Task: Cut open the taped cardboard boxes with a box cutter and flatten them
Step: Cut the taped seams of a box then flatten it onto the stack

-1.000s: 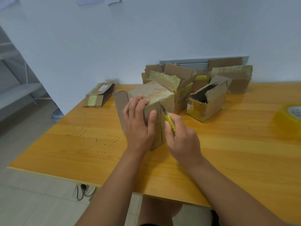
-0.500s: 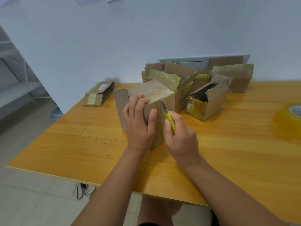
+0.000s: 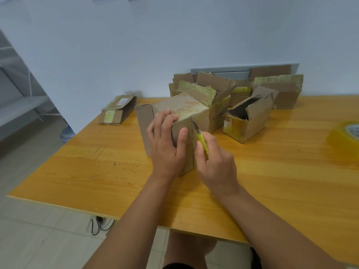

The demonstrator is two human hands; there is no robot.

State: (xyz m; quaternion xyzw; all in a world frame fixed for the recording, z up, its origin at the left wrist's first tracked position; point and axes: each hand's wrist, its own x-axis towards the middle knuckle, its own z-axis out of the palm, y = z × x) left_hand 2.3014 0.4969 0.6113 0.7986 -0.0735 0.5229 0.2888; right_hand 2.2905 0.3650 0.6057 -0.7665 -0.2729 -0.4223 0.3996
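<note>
On the table (image 3: 272, 171), our box (image 3: 184, 111) stands near the front edge, ahead of a pile of opened boxes (image 3: 242, 94). Our left hand (image 3: 165, 144) grips its near corner; our right hand (image 3: 215, 164) clenches the cutter (image 3: 202, 140), blade at the top of the corner seam. We should draw it downward, shallow, thumb kept clear. The flat box (image 3: 118, 111) at the far left carries a label, unreadable.

- The table (image 3: 272, 171) was seen in orange-yellow wood grain, speckled with dark marks.
- The cardboard boxes (image 3: 250, 121) were brown, patched with yellowish tape.
- The box cutter (image 3: 203, 141) was yellow-green.
- The tape roll (image 3: 343, 136) was translucent yellow.
- The wall (image 3: 174, 35) was pale blue-white.
</note>
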